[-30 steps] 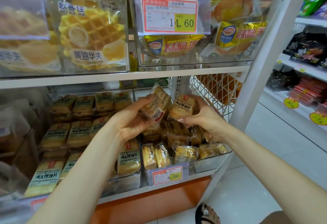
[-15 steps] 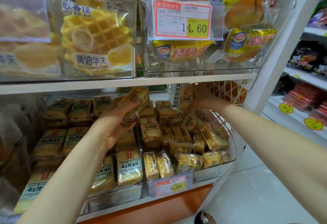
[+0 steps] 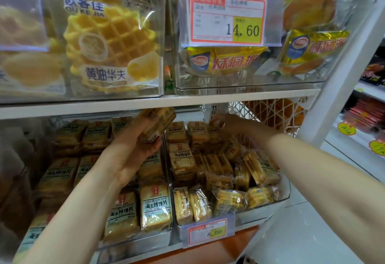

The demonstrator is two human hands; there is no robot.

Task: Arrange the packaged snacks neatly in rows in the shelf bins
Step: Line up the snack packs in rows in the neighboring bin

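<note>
My left hand grips a clear-wrapped snack pack, lifted just under the upper shelf board above the divide between two clear bins. My right hand reaches deep into the back of the right bin and holds a small snack pack at the rear row. In that bin, a few packs stand in rows at the back left; the others lie jumbled. The left bin holds labelled packs laid in tidy rows.
The upper shelf board hangs close over both hands. Above it stand clear bins of waffles and yellow pie packs. An 8.00 price tag is clipped to the right bin. A white upright post borders the right.
Both hands moved from the bin's front toward its back. The right hand carried its pack to the rear row; the left raised its pack under the shelf board. The view moved closer.
</note>
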